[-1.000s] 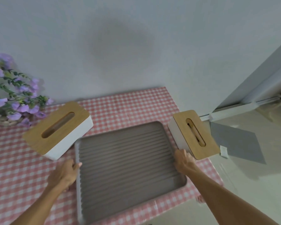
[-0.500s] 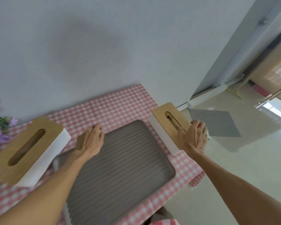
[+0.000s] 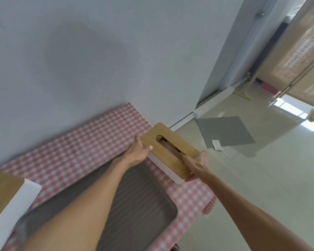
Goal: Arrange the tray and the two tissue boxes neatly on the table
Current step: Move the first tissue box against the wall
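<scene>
Bamboo-lidded tissue box (image 3: 170,151), long axis eleven-to-five, clasped between left hand (image 3: 137,153) and right hand (image 3: 198,163) at its ends.

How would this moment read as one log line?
stage: gripping right box | left hand: far end | right hand: near end | tray: free

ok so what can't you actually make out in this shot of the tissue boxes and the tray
Head view only:
- Left tissue box: cut off by the left frame edge, and blurred.
- Grey ribbed tray: middle hidden under the left forearm, near end cut off by the bottom edge.
- Right tissue box: near right corner covered by the right hand, far left corner by the left hand; whether it is lifted off the checked tablecloth cannot be told.
</scene>
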